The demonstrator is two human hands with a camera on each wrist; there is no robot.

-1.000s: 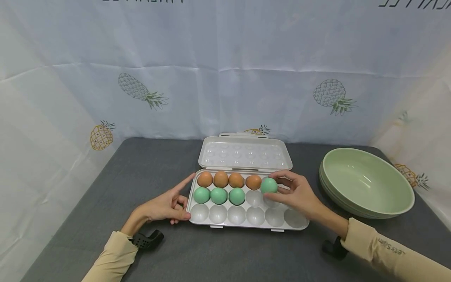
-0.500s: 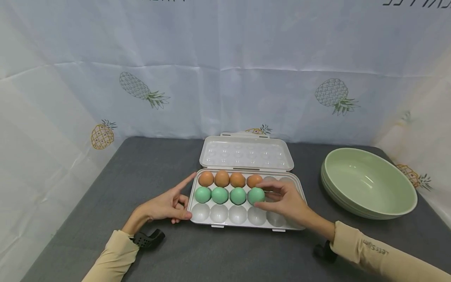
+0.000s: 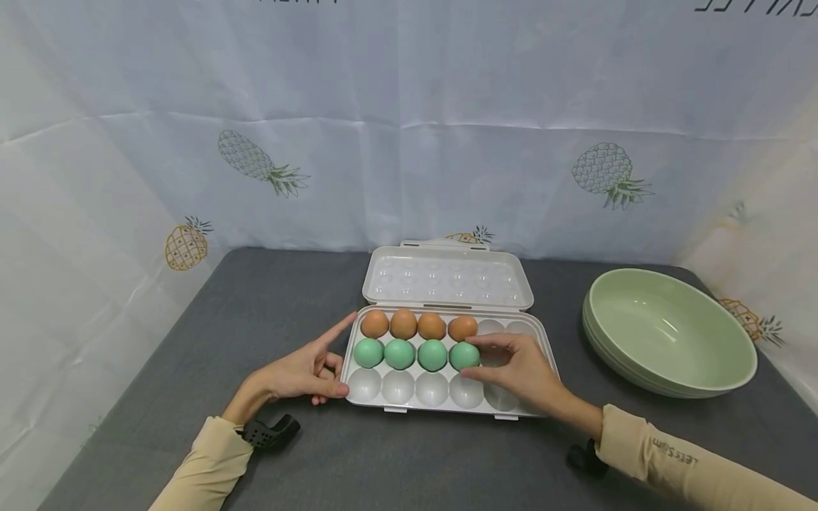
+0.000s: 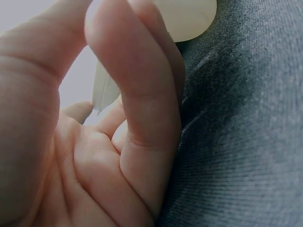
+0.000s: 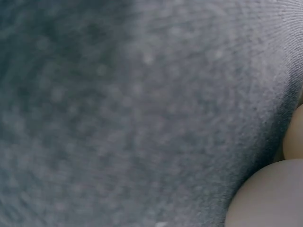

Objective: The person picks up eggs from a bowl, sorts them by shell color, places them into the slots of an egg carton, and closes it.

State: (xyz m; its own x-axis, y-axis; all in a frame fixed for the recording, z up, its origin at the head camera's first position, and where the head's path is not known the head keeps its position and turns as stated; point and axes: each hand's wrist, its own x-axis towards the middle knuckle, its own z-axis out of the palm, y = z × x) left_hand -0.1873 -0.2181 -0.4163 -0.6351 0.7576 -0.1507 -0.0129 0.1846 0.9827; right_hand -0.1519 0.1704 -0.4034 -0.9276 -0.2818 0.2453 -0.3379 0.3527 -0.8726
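In the head view, a white egg tray (image 3: 441, 409) lies on the table with its hinged lid (image 3: 447, 278) folded back. Brown eggs (image 3: 403, 324) fill part of the far row, and green eggs (image 3: 399, 354) stand in the middle row. The right hand (image 3: 520, 369) pinches the rightmost green egg (image 3: 464, 356), which sits in its cup, between thumb and fingers. At the tray's left side is the left hand (image 3: 303, 372), its straight index finger and thumb touching the edge while the other fingers curl below. The left wrist view shows this hand (image 4: 109, 156) close up.
Stacked pale green bowls (image 3: 667, 333) stand to the right of the tray. Grey cloth (image 3: 307, 465) covers the table, and a pineapple-print curtain (image 3: 441, 177) hangs behind it. Rounded pale shapes (image 5: 270, 198) show at the right wrist view's corner.
The right hand has moved left and down with the green egg, bringing it into the fourth cup of the middle row. The left hand stays at the tray's edge.
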